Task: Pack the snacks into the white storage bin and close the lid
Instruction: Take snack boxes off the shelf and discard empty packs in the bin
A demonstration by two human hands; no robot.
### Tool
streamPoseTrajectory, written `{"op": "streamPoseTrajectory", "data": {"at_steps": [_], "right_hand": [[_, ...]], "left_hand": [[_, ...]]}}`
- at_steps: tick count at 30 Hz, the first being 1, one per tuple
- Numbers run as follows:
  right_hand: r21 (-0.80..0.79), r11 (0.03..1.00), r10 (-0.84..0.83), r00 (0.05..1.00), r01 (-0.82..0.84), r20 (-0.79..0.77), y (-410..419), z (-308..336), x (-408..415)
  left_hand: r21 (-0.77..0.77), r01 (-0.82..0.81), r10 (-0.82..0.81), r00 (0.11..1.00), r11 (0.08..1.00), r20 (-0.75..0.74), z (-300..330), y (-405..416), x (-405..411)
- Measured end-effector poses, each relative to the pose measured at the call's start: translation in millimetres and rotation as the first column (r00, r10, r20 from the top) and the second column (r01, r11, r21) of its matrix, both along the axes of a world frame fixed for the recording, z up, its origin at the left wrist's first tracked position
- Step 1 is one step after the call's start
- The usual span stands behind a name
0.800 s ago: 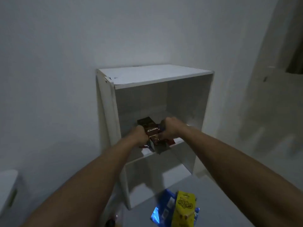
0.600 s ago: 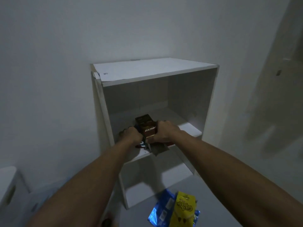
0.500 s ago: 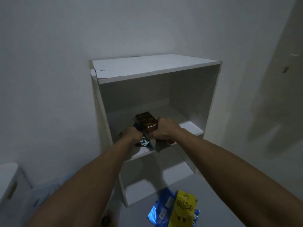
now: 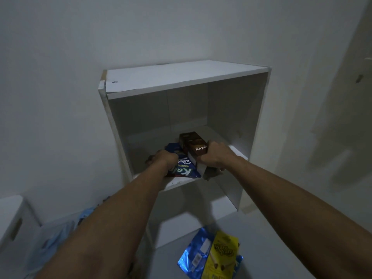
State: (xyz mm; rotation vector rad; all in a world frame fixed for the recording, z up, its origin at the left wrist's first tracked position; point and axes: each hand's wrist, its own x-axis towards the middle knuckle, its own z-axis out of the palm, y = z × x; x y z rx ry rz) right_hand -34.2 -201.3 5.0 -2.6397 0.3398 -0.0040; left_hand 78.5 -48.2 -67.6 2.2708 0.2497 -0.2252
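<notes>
A pile of snacks lies on the middle shelf of a white shelf unit (image 4: 181, 77). My right hand (image 4: 215, 156) grips a brown snack box (image 4: 193, 146) on top of the pile. Beside it, my left hand (image 4: 163, 161) holds the left side of a blue snack packet (image 4: 186, 171). On the floor below lie a yellow snack bag (image 4: 220, 256) and a shiny blue snack bag (image 4: 198, 252) under it. The white storage bin (image 4: 12, 218) shows at the left edge, with its top and a side handle slot in view.
The shelf unit stands against a white wall, with a lower compartment open below the snacks. A pale blue plastic bag (image 4: 52, 242) lies on the floor between the bin and my left arm. A pale door or panel stands at the right.
Both hands have drawn the snack pile toward the shelf's front edge, so the blue packet under the box shows more. The view has shifted, bringing the bin into sight at left.
</notes>
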Motion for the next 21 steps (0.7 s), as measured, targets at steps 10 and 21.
{"op": "streamPoseTrajectory", "data": {"at_steps": [10, 21], "right_hand": [[-0.011, 1.000, 0.012, 0.999, -0.011, 0.039, 0.4, -10.0, -2.5], [0.021, 0.994, -0.110, 0.983, 0.108, 0.148, 4.3, 3.2, -41.8]], "left_hand": [[-0.422, -0.071, 0.039, 0.996, 0.904, -0.084, 50.1, 5.5, -53.5], [-0.387, 0.015, 0.029, 0.994, 0.922, 0.107, 63.1, 8.1, -74.1]]}}
